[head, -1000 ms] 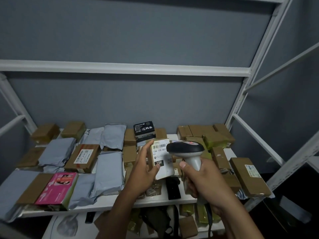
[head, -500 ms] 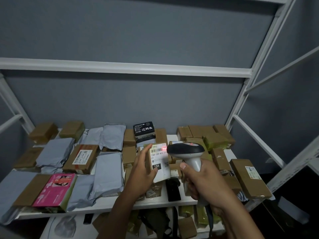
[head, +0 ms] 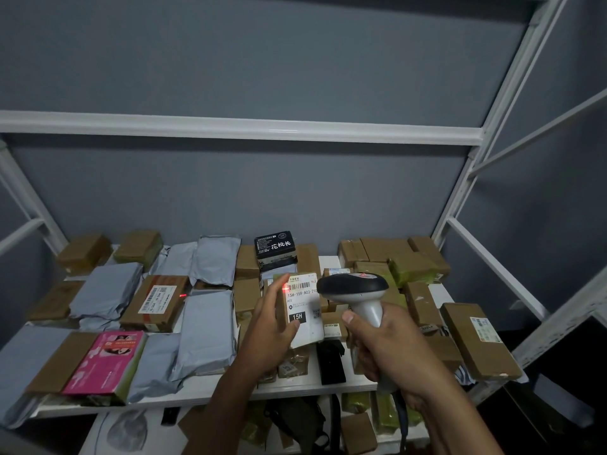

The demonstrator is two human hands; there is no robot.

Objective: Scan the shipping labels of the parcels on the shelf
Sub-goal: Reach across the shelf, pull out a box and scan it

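— What's in your hands?

— My left hand [head: 272, 336] props up a small brown cardboard parcel with a white shipping label [head: 300, 310], tilted so the label faces me, just above the front of the white metal shelf [head: 203, 390]. My thumb lies against the label's lower left and my fingers [head: 274, 295] run up the parcel's left edge — nearly straight, more a cradle than a clamp. My right hand [head: 391, 353] is wrapped tight round the grip of a grey-and-black handheld barcode scanner [head: 356, 290], its head just right of the label.

— How does the parcel handle?

— I judge it light and stiff; holding it by the side edges keeps the barcode uncovered.

— Is the beam on it?

— A red glow touches the label's upper left corner, by my fingertip. Another red spot lands on a flat brown carton with a white label [head: 156, 303] further left, among soft grey mailer bags [head: 207, 330].
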